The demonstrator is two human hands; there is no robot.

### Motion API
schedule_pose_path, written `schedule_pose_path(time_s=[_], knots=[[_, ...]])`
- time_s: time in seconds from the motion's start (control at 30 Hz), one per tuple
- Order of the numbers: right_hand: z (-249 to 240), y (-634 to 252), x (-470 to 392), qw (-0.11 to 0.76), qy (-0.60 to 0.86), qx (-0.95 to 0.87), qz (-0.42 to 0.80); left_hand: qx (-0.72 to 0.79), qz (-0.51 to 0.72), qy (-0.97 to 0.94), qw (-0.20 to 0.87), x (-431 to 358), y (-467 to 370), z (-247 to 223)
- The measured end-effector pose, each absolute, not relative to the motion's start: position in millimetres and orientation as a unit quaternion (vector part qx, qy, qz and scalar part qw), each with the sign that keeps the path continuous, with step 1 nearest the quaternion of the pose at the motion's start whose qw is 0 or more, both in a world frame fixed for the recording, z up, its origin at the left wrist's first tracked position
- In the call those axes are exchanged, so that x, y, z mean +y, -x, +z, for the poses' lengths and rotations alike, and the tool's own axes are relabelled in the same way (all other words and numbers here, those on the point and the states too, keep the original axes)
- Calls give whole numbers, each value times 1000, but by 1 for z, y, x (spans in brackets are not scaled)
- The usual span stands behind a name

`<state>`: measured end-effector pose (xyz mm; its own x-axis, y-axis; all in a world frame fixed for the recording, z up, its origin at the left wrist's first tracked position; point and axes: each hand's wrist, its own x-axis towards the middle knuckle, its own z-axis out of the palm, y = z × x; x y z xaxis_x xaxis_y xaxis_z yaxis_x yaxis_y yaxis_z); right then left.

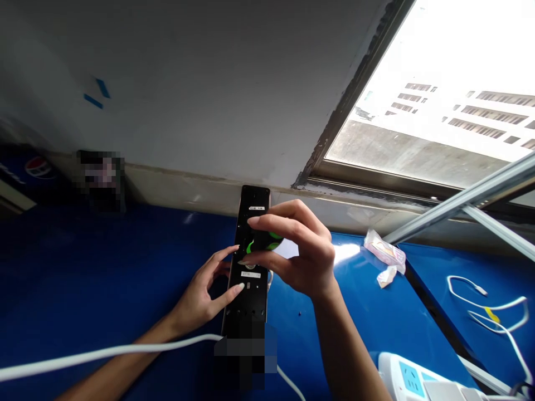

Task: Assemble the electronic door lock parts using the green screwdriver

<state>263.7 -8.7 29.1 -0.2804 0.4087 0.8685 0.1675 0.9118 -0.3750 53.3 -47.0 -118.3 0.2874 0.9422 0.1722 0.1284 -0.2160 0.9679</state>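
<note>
A long, narrow black panel (251, 303) with several small holes and white labels reaches from near me toward the wall. My right hand (307, 250) is closed around a black and green tool handle (267, 240), probably a screwdriver, above the middle of the panel. Its tip is hidden, so I cannot tell whether it touches a screw. At the panel's left edge my left hand (207, 287) rests with thumb and index finger spread apart, their tips on the panel; its other fingers are partly hidden.
A white cable (125, 349) crosses at front left over my left forearm. On the blue table (175, 245) are a pink packet (384, 250), a paper scrap (387, 276), a coiled white cable (493, 308) and a power strip (412, 379). Metal bars (460, 197) stand right, below the window.
</note>
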Motion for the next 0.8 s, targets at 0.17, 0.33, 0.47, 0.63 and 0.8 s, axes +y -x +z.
schedule_pose_path(time_s=[0.17,0.33,0.47,0.63,0.8], knots=[[29,-262,-11,524,166,-808,212,417,428,-652,465,-49,-54,-112],[25,-263,-7,573,158,-784,179,425,431,-637,477,-51,-54,-112],[23,-262,-7,569,182,-777,199,418,435,-617,505,-52,-54,-115],[26,-257,-9,548,147,-792,224,408,438,-607,523,-52,-55,-112],[28,-258,-6,569,174,-785,173,399,438,-612,523,-50,-55,-115]])
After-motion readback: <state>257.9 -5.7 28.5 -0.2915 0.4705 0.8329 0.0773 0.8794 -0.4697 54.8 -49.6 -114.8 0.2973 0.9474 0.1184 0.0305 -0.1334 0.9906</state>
